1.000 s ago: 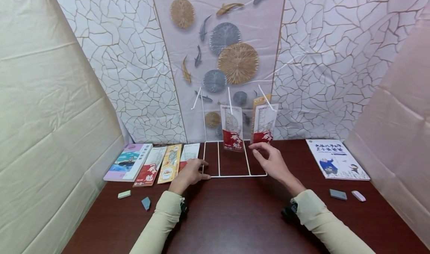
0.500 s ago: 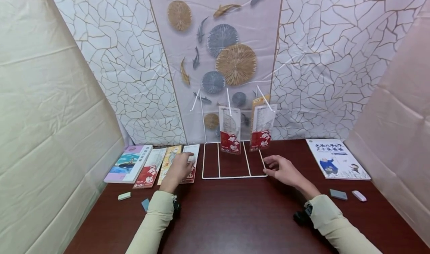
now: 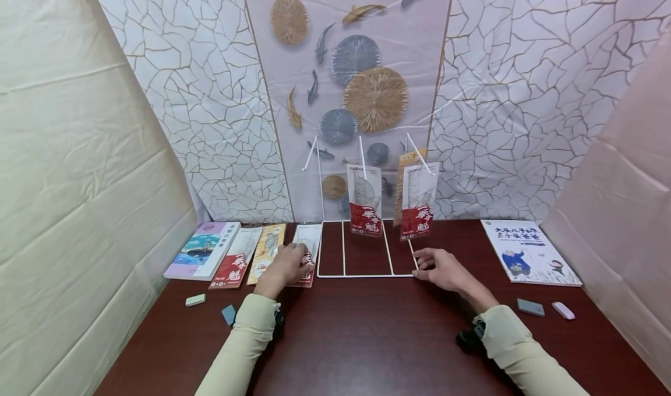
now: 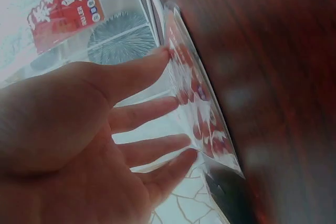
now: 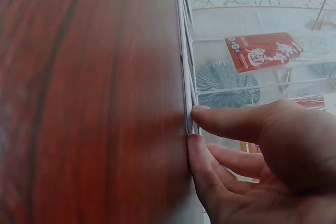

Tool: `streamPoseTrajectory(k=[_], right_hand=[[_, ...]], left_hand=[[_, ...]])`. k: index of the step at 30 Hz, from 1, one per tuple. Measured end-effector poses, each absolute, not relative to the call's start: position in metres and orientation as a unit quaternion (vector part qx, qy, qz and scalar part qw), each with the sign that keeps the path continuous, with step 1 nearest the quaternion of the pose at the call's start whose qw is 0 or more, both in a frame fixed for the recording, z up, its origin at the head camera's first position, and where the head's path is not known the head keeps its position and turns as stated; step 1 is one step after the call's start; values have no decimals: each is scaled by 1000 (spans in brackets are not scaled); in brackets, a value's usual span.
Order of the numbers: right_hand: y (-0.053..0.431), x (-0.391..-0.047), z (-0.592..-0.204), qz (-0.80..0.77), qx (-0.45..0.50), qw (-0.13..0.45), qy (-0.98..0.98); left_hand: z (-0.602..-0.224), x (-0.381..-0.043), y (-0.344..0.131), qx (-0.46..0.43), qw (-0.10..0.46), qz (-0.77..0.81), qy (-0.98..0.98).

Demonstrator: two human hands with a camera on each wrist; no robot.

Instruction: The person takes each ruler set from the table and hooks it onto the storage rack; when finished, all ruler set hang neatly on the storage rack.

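My left hand [image 3: 287, 264] lies over a red-and-white ruler set packet [image 3: 310, 239] flat on the table, just left of a white wire display rack [image 3: 367, 276]. In the left wrist view, thumb and fairly straight fingers touch the clear face of this packet [image 4: 202, 114]. My right hand [image 3: 442, 268] pinches the front right corner of the rack's base between thumb and fingers, as the right wrist view shows at the wire [image 5: 188, 77]. From the rack's middle hook hangs a red-and-white packet [image 3: 365, 195]. Its right hook bears another such packet [image 3: 419, 201], with a yellow packet [image 3: 401, 186] behind.
Left of my left hand lie a yellow packet [image 3: 267, 250], a red-and-white packet [image 3: 237, 259] and a book [image 3: 201, 250]. Two erasers [image 3: 195, 300] [image 3: 228, 314] lie nearer. A white book [image 3: 529, 253] and two small blocks, grey [image 3: 530, 307] and pink [image 3: 563, 310], are at right.
My left hand has left the rack's front left corner and come down on the nearest packet. My right hand has dropped from the right hanging packet to the base corner. The right packets have swung.
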State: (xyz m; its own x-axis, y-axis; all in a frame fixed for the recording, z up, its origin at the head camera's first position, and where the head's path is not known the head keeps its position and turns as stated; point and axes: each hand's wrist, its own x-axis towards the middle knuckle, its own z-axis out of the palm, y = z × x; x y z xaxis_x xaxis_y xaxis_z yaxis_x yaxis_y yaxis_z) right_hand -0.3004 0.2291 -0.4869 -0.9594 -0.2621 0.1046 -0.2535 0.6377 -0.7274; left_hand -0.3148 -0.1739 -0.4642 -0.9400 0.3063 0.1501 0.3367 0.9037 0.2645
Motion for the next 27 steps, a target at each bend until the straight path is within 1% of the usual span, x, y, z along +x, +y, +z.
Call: streamPoseTrajectory(k=[3,6,10,16,19,22,24,27], right_hand=[[229,-300,-486,-406,-137,9,904],[228,-301,-484,-410,-133,13,902],[228,-301,-483,-409,-125,18,904],[230,-301,-484,-401,-121,19,908],[231,-301,-485,-399,-121,20,909],[231,-300,-485,-401,-122,18,908],[231,-299,-485,-403,-127,16,906],[230,-298,-484,-402,-126,15,907]], left_hand=[[-462,-313,-171,-143,34,-151,-978],[-460,-312,-168,-128,28,-158,-979],[-461,-314,-165,-108,37,-173,-978],[-464,-321,-163,-51,47,-274,-959],[-466,-324,-164,-30,71,-325,-943],[-466,-327,-167,-12,116,-358,-926],[-464,-329,-168,-9,156,-381,-911],[-460,-330,-167,-18,201,-400,-894]])
